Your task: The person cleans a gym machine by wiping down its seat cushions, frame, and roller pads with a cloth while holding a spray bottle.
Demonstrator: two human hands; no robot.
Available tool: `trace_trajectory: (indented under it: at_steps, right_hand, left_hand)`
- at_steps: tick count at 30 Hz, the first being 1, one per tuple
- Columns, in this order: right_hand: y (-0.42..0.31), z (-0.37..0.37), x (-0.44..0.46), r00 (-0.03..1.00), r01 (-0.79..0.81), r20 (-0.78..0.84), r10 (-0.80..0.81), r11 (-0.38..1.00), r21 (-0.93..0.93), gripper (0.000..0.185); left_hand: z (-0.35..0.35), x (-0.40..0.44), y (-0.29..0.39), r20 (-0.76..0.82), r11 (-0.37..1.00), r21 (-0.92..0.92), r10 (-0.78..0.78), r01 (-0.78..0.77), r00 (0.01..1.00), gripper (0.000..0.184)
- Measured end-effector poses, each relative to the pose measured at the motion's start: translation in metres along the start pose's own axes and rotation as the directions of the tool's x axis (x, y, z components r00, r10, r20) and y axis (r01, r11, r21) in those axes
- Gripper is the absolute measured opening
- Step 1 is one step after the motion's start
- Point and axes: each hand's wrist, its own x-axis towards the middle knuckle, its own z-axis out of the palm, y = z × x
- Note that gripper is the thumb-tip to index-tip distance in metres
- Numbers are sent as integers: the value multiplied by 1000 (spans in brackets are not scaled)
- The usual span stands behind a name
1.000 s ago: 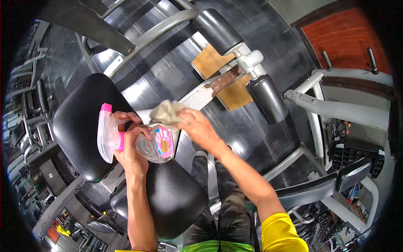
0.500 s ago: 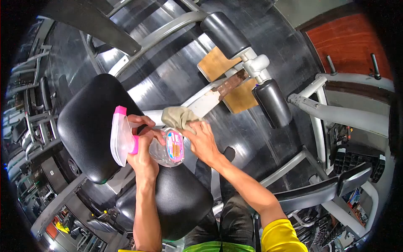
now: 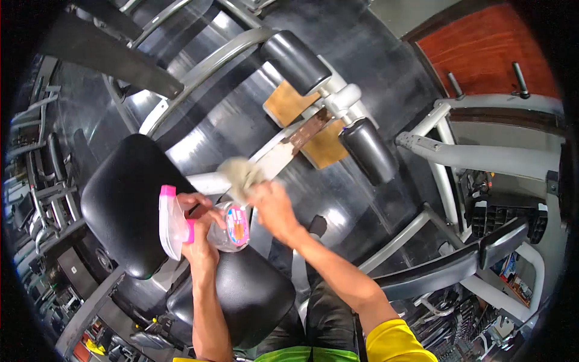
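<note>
My left hand (image 3: 202, 232) is wrapped round the neck of a clear spray bottle (image 3: 232, 228), which lies tilted on its side with a pink and white trigger head to the left and a colourful label to the right. My right hand (image 3: 271, 205) grips a beige cloth (image 3: 241, 176), blurred by motion, just above the bottle. Beneath the bottle is a black padded seat (image 3: 250, 295), and a black backrest (image 3: 129, 205) stands at the left, behind the trigger head.
Two black foam rollers (image 3: 297, 62) sit on a white metal arm beyond my hands. Wooden blocks (image 3: 291, 102) lie on the dark floor (image 3: 241, 114). A padded bench (image 3: 431, 268) and grey frame tubes (image 3: 494, 158) are at the right; more gym machines fill the left.
The view has shifted, and the rollers appear further left and lower than half a second ago. Both hands still hold the bottle and the cloth; the cloth has moved and is now blurred.
</note>
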Motion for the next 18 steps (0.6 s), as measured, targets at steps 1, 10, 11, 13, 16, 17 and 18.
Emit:
trace_trajectory:
  at_steps: [1,10,11,13,16,17,18]
  right_hand:
    - [-8,-11,-6,951,310,114,-288,878,-365,41]
    - [35,-78,-40,966,-133,-160,205,917,375,27]
    - [44,-87,-53,941,-167,-219,258,918,360,25]
    - [68,-99,-84,868,-190,-380,319,922,339,24]
    - [93,-113,-127,669,-206,-573,473,859,469,28]
    - [91,-123,-139,633,-256,-575,519,841,477,28]
    - [90,-132,-150,592,-306,-577,563,819,485,29]
  left_hand:
    - [0,-3,-1,14,1000,-10,10,-9,1000,39]
    - [19,-25,5,342,996,-36,-70,87,937,17]
    - [28,-28,9,400,998,-29,-43,60,916,15]
    - [40,-42,7,382,992,-13,-113,128,917,12]
    - [58,-46,-9,491,986,133,-151,98,858,23]
    - [66,-45,-5,564,980,135,-199,149,802,39]
    - [78,-45,-10,602,996,49,-85,69,794,47]
